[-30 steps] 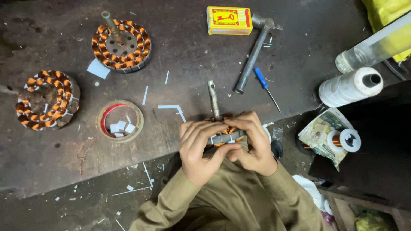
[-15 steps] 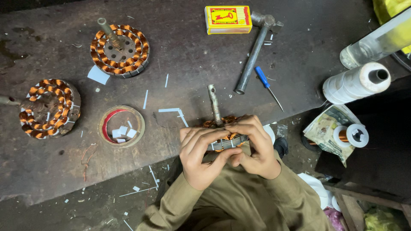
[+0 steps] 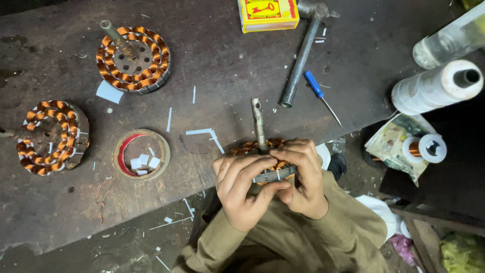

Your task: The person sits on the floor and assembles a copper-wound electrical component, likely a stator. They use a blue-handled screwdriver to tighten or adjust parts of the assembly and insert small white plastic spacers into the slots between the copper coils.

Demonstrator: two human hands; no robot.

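Observation:
Both hands grip a round motor stator (image 3: 251, 147) wound with copper coils, its steel shaft (image 3: 258, 124) pointing away from me over the dark workbench (image 3: 212, 65). My left hand (image 3: 241, 191) wraps the near left side of it, fingers curled over the rim. My right hand (image 3: 303, 178) covers the right side, fingertips pressing on the coils and the metal edge. Most of the stator is hidden under the fingers.
Two more copper-wound stators lie on the bench, one far left (image 3: 50, 136), one at the back (image 3: 134, 53). A tape roll (image 3: 141, 154) holding white paper bits, a hammer (image 3: 303, 50), a blue screwdriver (image 3: 321, 96), a yellow box (image 3: 268, 14), white spools (image 3: 437, 86) and a copper wire spool (image 3: 424, 148).
Both hands stay on the stator with small finger shifts. The camera has drifted slightly, so the bench items sit a little differently in view.

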